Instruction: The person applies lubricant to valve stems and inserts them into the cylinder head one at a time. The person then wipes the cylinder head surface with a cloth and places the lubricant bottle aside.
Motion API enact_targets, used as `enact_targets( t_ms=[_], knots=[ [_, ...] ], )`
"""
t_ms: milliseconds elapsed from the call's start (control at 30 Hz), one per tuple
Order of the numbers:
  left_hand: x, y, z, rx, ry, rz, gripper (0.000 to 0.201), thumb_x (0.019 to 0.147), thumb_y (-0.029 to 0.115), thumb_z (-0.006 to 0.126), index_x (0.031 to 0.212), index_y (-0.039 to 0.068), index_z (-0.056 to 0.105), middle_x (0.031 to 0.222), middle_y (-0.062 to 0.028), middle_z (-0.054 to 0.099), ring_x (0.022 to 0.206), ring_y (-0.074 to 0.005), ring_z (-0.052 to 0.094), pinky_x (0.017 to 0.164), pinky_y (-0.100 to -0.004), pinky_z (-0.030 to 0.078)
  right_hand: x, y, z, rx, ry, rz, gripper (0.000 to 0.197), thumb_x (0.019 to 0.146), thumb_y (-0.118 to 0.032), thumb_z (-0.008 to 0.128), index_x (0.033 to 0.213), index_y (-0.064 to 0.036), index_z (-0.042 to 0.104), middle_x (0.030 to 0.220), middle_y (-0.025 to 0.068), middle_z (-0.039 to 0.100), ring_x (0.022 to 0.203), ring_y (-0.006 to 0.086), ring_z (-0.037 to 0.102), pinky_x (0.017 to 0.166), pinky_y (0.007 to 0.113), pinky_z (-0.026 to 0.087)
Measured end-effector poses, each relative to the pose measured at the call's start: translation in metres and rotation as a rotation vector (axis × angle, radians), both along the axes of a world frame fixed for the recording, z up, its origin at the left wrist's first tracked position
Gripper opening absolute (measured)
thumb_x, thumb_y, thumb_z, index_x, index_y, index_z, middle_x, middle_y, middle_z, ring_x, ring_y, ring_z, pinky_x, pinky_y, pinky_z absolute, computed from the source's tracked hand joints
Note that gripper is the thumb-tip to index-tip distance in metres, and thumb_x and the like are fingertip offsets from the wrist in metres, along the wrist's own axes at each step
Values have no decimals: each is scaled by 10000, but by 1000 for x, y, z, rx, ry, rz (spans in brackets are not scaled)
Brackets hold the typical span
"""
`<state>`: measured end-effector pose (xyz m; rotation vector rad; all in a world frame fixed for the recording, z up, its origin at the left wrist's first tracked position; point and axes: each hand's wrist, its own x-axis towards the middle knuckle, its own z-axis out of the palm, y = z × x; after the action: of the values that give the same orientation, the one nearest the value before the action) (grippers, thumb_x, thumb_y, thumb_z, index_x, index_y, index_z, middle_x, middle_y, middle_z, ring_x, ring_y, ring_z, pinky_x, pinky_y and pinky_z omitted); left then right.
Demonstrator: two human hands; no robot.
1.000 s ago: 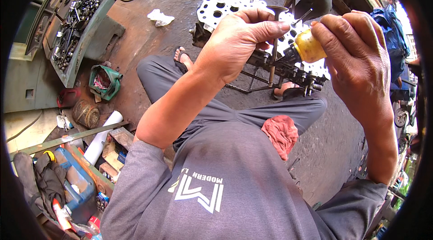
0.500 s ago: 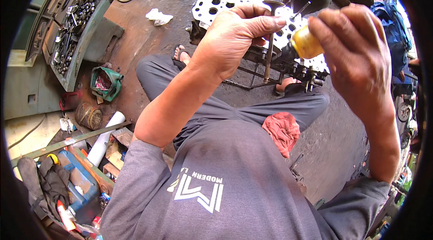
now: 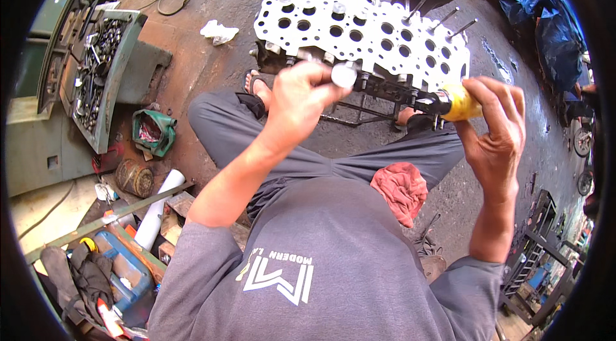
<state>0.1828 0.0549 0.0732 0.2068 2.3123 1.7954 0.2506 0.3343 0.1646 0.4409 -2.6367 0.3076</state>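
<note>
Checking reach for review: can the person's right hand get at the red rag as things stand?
Probably yes: nothing visible lies between the right hand and the red rag, though the yellow bottle it holds would hinder grasping.

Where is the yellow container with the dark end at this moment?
In the head view, the yellow container is right of centre, held in the right hand, just below the right end of the holed metal block.

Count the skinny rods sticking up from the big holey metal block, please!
3. All rise near the far edge of the metal block, toward its right end: left rod, middle rod, right rod. More could be hidden.
</note>
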Motion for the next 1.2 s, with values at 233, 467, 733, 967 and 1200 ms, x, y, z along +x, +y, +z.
enact_targets(
  t_ms=[233,467,733,967,1200],
  knots=[
    [-40,36,-17,-74,477,56,117,820,84,858,906,24,805,793,-29,715,779,-112,585,716,-314,463,37,26,-75,-371,-78,-284,563,632,-9,907,1160,-61,718,1120,79,714,1087,262,609,961,380,478],
    [-130,109,-40,-71,622,70,193,872,230,852,886,42,811,731,-4,682,726,-126,576,664,-296,437,59,24,-103,-554,-118,-344,549,627,-42,915,1143,-73,729,1107,69,721,1050,249,613,934,379,469],
    [-142,118,-80,-243,682,7,211,849,238,861,889,39,804,787,-44,721,770,-171,613,730,-333,471,64,36,-115,-607,-153,-387,549,625,-39,914,1140,-72,727,1082,65,726,1032,242,612,919,378,458],
    [-139,117,-88,-257,637,-37,157,831,225,842,878,77,819,859,-65,751,903,-249,633,821,-382,482,59,36,-116,-628,-150,-376,533,632,-39,913,1130,-74,727,1085,64,726,1036,240,617,923,381,463],
    [-146,115,-85,-339,695,-2,226,771,244,875,886,58,818,991,-75,732,1033,-267,608,940,-415,443,61,35,-119,-626,-183,-385,530,633,-44,918,1128,-69,729,1093,66,726,1039,242,619,932,383,466]
  ],
)
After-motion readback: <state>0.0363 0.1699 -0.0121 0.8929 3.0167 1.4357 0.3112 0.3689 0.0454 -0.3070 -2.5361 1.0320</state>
